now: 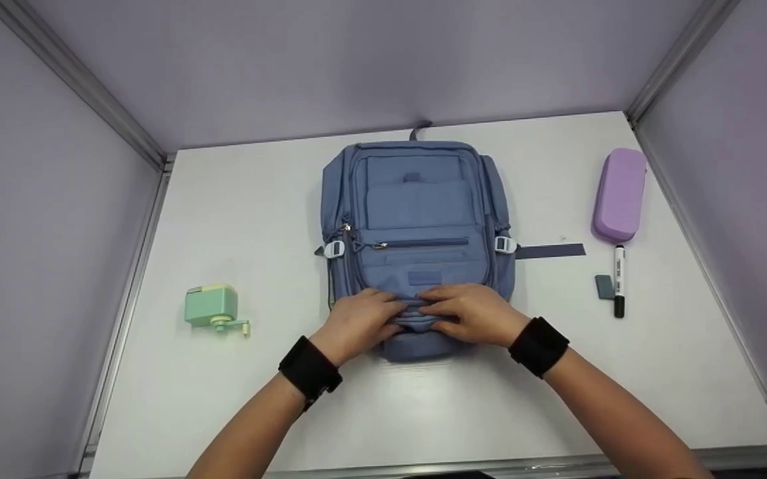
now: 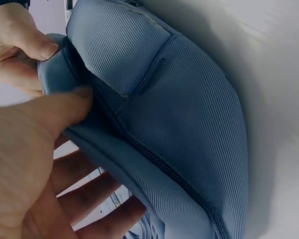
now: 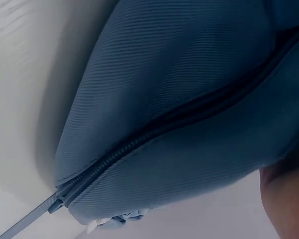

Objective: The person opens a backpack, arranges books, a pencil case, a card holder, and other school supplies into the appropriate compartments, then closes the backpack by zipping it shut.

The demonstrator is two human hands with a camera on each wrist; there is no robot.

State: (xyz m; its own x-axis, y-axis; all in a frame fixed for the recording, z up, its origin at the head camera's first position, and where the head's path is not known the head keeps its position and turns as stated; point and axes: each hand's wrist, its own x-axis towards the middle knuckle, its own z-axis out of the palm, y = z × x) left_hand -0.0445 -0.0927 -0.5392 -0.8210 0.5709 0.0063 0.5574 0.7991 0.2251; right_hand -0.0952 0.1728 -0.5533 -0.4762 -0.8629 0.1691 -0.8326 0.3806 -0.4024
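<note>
Head view: the left hand (image 1: 363,322) and right hand (image 1: 479,314), slightly apart, pinch the lower fabric of the blue backpack (image 1: 420,203), centre frame. Both wrist views show ribbed cloth and a curved, parted zipper (image 2: 165,163), unseen in the head view; the right adds a narrow strip (image 3: 27,218), lower left. White tabletop (image 1: 270,412) separates the backpack from a boxy mint crank device (image 1: 212,305), left, and a rounded purple case (image 1: 621,193), upper right.
</note>
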